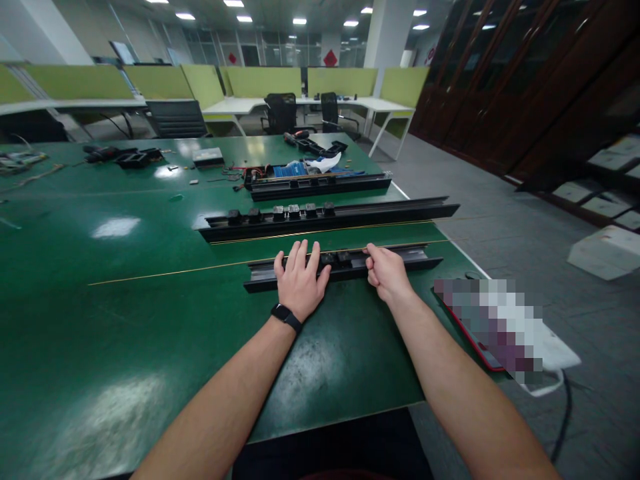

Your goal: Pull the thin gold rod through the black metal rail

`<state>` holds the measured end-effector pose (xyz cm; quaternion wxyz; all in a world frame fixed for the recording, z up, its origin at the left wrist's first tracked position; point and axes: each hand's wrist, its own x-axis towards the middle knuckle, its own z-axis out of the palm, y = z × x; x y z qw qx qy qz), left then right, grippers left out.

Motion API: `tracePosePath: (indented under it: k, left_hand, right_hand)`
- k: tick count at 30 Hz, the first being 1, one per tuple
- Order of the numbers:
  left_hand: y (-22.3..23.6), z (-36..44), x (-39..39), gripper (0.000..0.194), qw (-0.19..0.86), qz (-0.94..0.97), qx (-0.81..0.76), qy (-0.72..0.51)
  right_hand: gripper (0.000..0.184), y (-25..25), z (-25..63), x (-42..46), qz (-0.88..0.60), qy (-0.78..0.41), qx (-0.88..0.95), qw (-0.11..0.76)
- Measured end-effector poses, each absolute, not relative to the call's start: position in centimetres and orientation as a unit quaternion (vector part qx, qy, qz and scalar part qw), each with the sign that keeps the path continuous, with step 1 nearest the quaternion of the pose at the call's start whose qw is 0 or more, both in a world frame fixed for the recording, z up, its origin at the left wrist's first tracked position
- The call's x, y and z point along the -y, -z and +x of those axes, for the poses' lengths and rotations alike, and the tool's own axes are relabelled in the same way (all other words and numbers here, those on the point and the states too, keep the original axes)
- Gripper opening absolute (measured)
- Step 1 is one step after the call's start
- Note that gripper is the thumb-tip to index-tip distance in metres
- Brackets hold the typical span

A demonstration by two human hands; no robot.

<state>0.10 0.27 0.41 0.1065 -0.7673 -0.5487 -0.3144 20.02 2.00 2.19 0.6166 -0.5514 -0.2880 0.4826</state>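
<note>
Behind the near rail (346, 274) lies another rail (345, 219).

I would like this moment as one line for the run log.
left hand: on nearest black channel; right hand: pinching thin rod; beyond: longer channel

Open-plan office, lime-green cubicle partitions (265, 83), white desks (235, 105), black chairs (281, 112), ceiling light panels (299, 21)
</note>
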Motion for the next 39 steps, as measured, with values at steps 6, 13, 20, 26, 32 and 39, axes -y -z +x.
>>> tracePosePath:
  k: [6,13,20,26,32,39]
  left_hand:
    - [-0.4,0.1,-0.27,0.054,0.108,-0.768,0.549,0.312]
    - [-0.44,0.12,-0.26,0.055,0.104,-0.768,0.548,0.315]
    - [-0.36,0.14,-0.28,0.055,0.106,-0.767,0.55,0.312]
    - [-0.35,0.08,-0.29,0.054,0.104,-0.769,0.548,0.314]
    - [-0.33,0.08,-0.26,0.055,0.101,-0.768,0.549,0.313]
    - [-0.42,0.09,-0.18,0.054,0.099,-0.768,0.549,0.314]
  right_hand:
    - [0.018,-2.24,20.01,-2.03,-0.551,-0.482,0.271,0.625]
    - [0.022,-2.13,20.15,-2.06,-0.551,-0.485,0.273,0.622]
    - [0.02,-2.11,20.11,-2.06,-0.556,-0.482,0.29,0.612]
    - [0.017,-2.2,20.06,-2.06,-0.555,-0.482,0.274,0.621]
    - [0.018,-2.17,20.18,-2.06,-0.556,-0.487,0.27,0.617]
    - [0.023,-2.17,20.15,-2.02,-0.558,-0.487,0.284,0.609]
